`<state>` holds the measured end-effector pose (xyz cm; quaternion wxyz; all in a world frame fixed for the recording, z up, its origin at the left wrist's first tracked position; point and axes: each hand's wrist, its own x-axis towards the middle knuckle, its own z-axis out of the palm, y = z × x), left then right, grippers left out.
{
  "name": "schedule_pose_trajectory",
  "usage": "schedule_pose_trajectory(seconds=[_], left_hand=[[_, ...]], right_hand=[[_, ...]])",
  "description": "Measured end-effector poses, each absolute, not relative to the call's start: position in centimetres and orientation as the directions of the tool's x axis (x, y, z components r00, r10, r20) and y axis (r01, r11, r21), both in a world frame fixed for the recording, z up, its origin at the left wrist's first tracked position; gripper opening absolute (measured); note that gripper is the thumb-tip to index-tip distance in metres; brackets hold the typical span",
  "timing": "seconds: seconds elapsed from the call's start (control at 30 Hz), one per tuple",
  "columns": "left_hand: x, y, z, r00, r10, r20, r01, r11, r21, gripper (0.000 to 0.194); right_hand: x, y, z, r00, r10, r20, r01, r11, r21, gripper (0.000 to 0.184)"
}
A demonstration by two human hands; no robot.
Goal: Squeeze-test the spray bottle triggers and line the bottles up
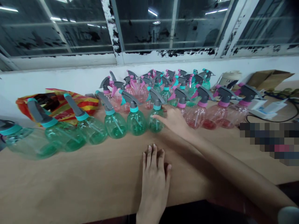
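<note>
My left hand (154, 179) lies palm down on the wooden table (81, 183), fingers stretched forward, holding nothing. Farther forward, my right hand (175, 120) is at a green spray bottle (155, 125) with a turquoise collar and grey trigger head. Its thumb crosses the bottle's front while the other fingers go round the right side, partly hidden. This bottle stands upright in the front row. Left of it is another green spray bottle (136, 123), standing apart from my hand. To the right of my hand stands a pink spray bottle (195, 115).
Several more green and pink spray bottles stand in the row and cluster behind it, near a white wall (79, 74). A red-yellow plastic bag (86, 104) lies back left. At right are a brown paper bag (268, 77), white power strip (268, 109) and black cable (275, 122).
</note>
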<state>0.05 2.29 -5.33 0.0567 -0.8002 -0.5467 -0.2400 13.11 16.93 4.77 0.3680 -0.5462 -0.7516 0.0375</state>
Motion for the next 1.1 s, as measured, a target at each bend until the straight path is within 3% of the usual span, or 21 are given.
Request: schedule_pose_trajectory(seconds=[0.17, 0.23, 0.33, 0.4, 0.57, 0.7, 0.83, 1.1], left_hand=[[0.1, 2.3, -5.4, 0.271, 0.843, 0.465, 0.909, -0.383, 0.165, 0.04], [0.2, 2.3, -5.5, 0.261, 0.845, 0.466, 0.912, -0.375, 0.169, 0.04], [0.0, 2.4, -5.5, 0.266, 0.839, 0.475, 0.911, -0.38, 0.161, 0.04], [-0.1, 2.5, -5.6, 0.278, 0.83, 0.483, 0.908, -0.392, 0.15, 0.039], [-0.5, 2.6, -5.5, 0.313, 0.815, 0.487, 0.902, -0.415, 0.115, 0.04], [-0.5, 2.5, -5.1, 0.314, 0.828, 0.466, 0.906, -0.408, 0.115, 0.039], [-0.5, 2.3, -4.5, 0.309, 0.85, 0.426, 0.907, -0.399, 0.137, 0.04], [-0.7, 2.5, -4.1, 0.279, 0.877, 0.392, 0.893, -0.387, 0.229, 0.043]], right_hand=[[13.9, 15.2, 5.2, -0.123, 0.84, 0.529, 0.79, 0.405, -0.46, 0.059], [15.2, 14.1, 5.8, -0.115, 0.826, 0.552, 0.778, 0.421, -0.467, 0.054], [18.3, 12.6, 6.7, -0.066, 0.833, 0.549, 0.741, 0.409, -0.532, 0.031], [20.4, 12.2, 6.9, -0.014, 0.841, 0.54, 0.76, 0.36, -0.542, 0.028], [22.3, 13.2, 5.9, 0.112, 0.839, 0.533, 0.906, 0.134, -0.402, 0.045], [20.8, 15.0, 5.3, 0.104, 0.918, 0.383, 0.928, 0.05, -0.37, 0.071], [19.8, 15.9, 5.2, 0.081, 0.946, 0.314, 0.932, 0.04, -0.359, 0.067], [20.5, 11.4, 5.4, 0.038, 0.949, 0.313, 0.953, 0.06, -0.297, 0.069]])
